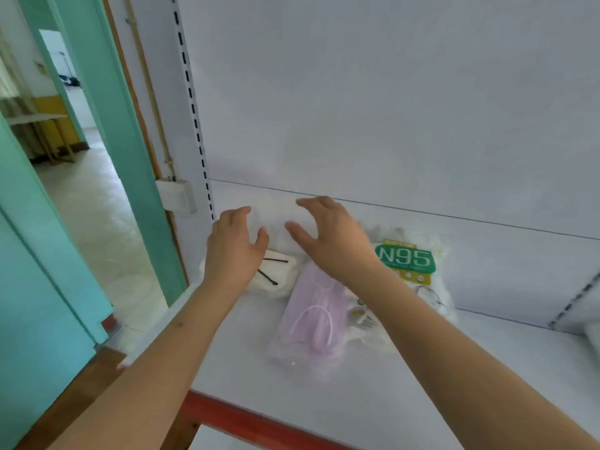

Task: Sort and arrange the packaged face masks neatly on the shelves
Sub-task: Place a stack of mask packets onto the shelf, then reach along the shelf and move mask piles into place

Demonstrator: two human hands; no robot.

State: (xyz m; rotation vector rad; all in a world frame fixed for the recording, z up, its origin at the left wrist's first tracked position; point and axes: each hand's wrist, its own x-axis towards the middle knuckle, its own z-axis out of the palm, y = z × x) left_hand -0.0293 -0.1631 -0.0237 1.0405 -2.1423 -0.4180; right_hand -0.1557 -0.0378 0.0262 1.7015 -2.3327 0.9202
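On the white shelf (422, 368), 2 hands over mask packs.
Left hand (232, 251) and right hand (328, 241) hover released, fingers spread. Purple mask pack (311, 319) lies with its long axis running front to back, beside the N95 pack (406, 264) and a white pack (279, 271); a teal door frame (113, 125) stands left.

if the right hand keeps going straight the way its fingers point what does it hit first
Probably the white back panel just above the shelf. The right hand is open, fingers aimed up-left; nothing shows between, though depth is unclear.
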